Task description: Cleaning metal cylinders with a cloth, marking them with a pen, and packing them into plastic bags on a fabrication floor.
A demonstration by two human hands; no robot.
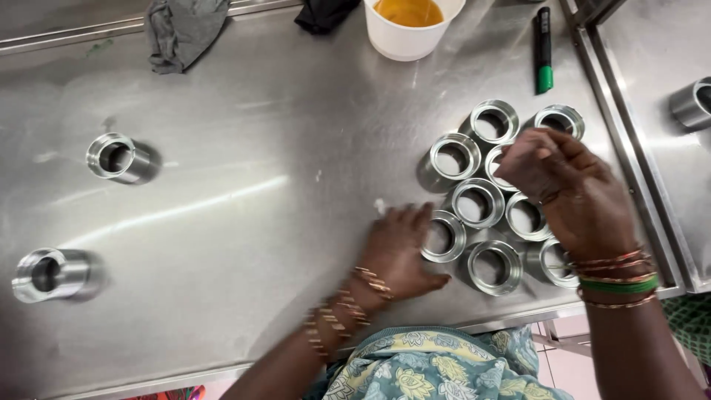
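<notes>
Left hand (pixel 396 248): flat, grip apart, touching ring cluster (pixel 478 201) | right hand (pixel 566 189): fingers curled over cluster, grip state unclear | steel table (pixel 259 185)

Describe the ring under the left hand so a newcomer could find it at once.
On the steel table, find the cluster of metal rings at its right. The ring at the cluster's left edge is the only one the left hand touches.
</notes>
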